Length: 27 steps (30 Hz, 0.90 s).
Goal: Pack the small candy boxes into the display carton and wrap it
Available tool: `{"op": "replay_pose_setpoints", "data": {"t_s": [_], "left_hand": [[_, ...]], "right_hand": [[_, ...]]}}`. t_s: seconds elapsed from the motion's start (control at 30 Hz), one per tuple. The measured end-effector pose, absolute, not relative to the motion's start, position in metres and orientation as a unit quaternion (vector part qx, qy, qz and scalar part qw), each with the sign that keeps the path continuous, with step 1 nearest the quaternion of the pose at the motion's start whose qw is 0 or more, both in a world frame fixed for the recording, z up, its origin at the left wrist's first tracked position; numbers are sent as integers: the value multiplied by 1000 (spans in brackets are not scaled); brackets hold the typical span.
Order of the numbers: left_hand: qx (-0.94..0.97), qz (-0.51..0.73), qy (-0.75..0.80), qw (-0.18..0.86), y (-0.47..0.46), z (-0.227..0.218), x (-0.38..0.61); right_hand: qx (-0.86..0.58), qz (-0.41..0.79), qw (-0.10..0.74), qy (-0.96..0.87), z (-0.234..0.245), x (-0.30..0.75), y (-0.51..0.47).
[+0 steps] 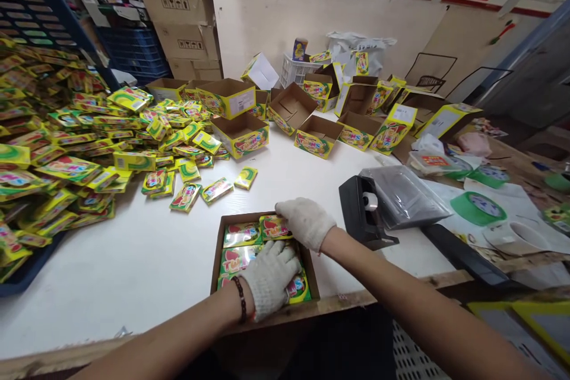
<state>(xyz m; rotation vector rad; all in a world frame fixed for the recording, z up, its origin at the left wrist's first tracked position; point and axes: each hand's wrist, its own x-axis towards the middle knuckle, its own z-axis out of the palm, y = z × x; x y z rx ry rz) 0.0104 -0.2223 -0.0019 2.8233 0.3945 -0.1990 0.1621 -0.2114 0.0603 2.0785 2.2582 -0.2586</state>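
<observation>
A shallow brown cardboard tray sits at the table's front edge, filled with small yellow candy packets. My left hand, in a white knit glove, lies flat on the packets in the near part of the tray. Also gloved, my right hand rests on a packet at the tray's far right corner, fingers curled over it. Whether either hand grips a packet is hidden by the gloves.
A big heap of loose yellow packets spills from a blue crate at the left. Open display boxes stand at the back. A black tape dispenser, a plastic bag and green tape rolls lie to the right.
</observation>
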Motion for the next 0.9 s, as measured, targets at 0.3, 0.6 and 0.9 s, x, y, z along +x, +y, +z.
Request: {"op": "replay_pose_setpoints", "data": {"t_s": [0.3, 0.6, 0.9], "left_hand": [[956, -54, 224, 182, -229, 6, 15], [903, 113, 402, 100, -163, 38, -40], [840, 90, 529, 75, -43, -15, -61]], "right_hand": [[629, -43, 141, 763, 33, 134, -206], [647, -111, 166, 736, 32, 125, -218], [632, -158, 200, 732, 20, 121, -220]]}}
